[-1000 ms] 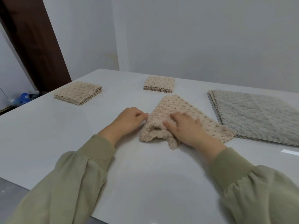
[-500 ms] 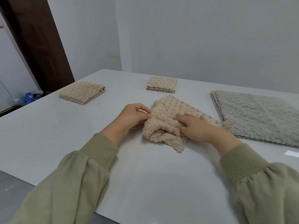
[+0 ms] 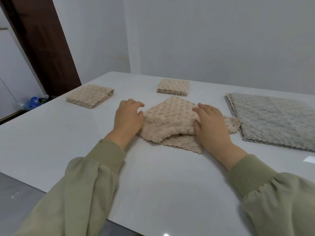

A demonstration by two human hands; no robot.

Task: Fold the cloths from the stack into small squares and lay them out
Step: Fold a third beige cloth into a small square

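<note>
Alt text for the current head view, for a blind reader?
Both hands work a half-folded beige cloth on a white table: left hand at its edge, right hand flat on top. Two folded beige squares lie beyond it, a grey cloth stack to the right.

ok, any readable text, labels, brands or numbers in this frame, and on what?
None readable.
No print shows on the half-folded beige cloth, the left folded square, the far folded square, the grey cloth stack or the table.
The blue object on the floor is too blurred to tell.
</note>
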